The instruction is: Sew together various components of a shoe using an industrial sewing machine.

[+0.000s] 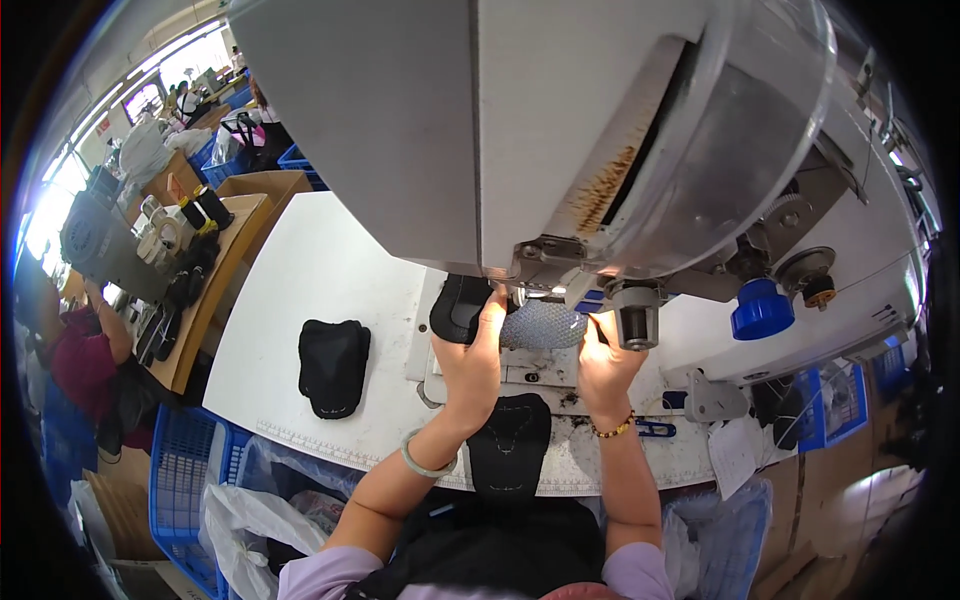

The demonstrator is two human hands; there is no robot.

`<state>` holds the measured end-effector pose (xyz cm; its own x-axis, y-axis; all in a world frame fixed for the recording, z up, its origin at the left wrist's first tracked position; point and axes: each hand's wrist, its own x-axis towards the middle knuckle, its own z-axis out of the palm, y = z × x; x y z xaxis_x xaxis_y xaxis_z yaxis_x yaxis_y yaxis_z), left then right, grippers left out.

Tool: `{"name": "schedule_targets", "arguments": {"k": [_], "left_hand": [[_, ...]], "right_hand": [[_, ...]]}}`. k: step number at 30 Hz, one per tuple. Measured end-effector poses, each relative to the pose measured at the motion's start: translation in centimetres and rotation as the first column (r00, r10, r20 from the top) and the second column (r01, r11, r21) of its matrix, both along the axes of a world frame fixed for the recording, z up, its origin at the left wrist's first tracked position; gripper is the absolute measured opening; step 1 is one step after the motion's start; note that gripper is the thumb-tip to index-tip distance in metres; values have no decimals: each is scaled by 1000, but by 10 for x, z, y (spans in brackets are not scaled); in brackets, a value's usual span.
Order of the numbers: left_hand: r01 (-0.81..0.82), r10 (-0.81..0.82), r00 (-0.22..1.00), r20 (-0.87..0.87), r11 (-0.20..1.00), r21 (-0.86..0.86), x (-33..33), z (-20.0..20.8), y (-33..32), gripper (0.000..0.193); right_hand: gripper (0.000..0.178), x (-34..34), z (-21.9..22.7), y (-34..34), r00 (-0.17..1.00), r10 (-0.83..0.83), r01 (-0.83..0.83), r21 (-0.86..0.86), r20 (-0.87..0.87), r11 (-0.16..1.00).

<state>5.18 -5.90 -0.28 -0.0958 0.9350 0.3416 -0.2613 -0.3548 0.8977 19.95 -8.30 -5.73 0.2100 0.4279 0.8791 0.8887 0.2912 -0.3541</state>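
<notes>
Looming closest to the camera, the grey sewing machine head (520,120) filled the upper view, its needle area hanging just above both hands. Under it lay a grey mesh shoe piece (542,325) joined to a black padded part (455,305), placed there so the needle could reach the seam. At the piece's left end, the left hand (472,360), a pale green bangle on its wrist, lay with fingers stretched forward and pressed on the black part, apparently to keep it flat and steer it. To the right, the right hand (605,365) had its grip pinching the mesh edge, likely to keep it taut. Another black piece (510,445) hung over the near edge of the white surface (320,270), and a stack of black pieces (333,365) waited well left, within reach.
</notes>
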Motion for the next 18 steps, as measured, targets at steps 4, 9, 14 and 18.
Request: {"name": "schedule_targets", "arguments": {"k": [4,9,14,18], "left_hand": [[171,-147,984,100,937,-306,-14,2,-2,13],[552,-405,832,380,679,-485,-50,9,37,22],[667,-673,724,149,628,-402,-53,5,69,20],[720,-699,692,183,649,-245,-54,-7,70,19]], "right_hand": [[16,-2,-2,6,917,125,-154,-46,-379,987],[18,0,1,11,915,202,-194,59,-348,979],[22,2,-10,19,855,172,-204,-11,-489,979],[27,6,-22,15,831,267,-251,99,-487,963]]}}
